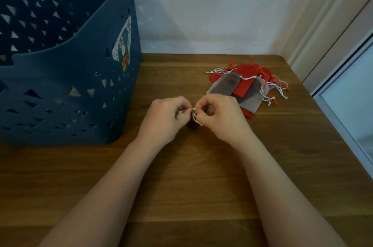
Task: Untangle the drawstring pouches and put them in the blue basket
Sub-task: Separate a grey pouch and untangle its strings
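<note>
White drawstring [195,116] pinched between both hands, held just above the wooden surface [181,186] at centre. Left hand [164,118] and right hand [221,116] knuckle to knuckle, each grip closed on the cord; pouch itself hidden behind fingers. Pile of red and grey pouches [245,85] lies beyond the right hand, cords tangled. Blue basket [66,77] stands far left on the surface.

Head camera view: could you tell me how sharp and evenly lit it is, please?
In the head view, lighting is dim and soft; the blue basket casts a faint shadow on the wall. The wide lens bends the table's right edge. The left hand and right hand, pinching a white drawstring, are slightly blurred.
</note>
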Action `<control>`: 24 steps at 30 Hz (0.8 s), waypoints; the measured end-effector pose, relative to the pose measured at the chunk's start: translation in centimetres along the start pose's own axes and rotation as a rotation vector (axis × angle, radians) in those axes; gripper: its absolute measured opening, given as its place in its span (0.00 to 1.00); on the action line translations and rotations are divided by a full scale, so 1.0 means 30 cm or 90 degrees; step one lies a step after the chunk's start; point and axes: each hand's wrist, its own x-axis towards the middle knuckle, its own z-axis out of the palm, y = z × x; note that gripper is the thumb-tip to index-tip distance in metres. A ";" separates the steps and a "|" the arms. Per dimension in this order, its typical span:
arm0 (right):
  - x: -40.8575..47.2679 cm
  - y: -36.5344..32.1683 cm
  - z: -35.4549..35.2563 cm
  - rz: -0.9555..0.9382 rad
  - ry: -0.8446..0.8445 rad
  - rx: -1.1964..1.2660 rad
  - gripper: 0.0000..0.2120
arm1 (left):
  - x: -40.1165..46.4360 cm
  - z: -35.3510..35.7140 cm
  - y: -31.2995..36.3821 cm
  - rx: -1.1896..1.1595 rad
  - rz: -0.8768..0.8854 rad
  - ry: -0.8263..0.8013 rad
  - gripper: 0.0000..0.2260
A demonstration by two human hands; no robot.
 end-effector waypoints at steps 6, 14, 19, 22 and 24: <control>-0.006 -0.023 0.021 -0.013 0.046 0.149 0.03 | -0.016 -0.003 -0.023 0.047 0.133 0.174 0.10; -0.007 -0.027 0.027 0.187 -0.035 0.518 0.08 | -0.015 -0.001 -0.031 0.059 0.197 0.188 0.12; -0.007 -0.025 0.010 0.139 0.005 0.425 0.07 | -0.016 -0.010 -0.025 0.039 0.178 0.157 0.08; -0.003 -0.010 0.007 0.014 0.081 0.203 0.07 | -0.016 -0.005 -0.022 0.036 0.172 0.135 0.09; -0.005 -0.006 0.011 -0.087 0.131 -0.057 0.05 | -0.015 0.001 -0.022 0.059 0.190 0.124 0.09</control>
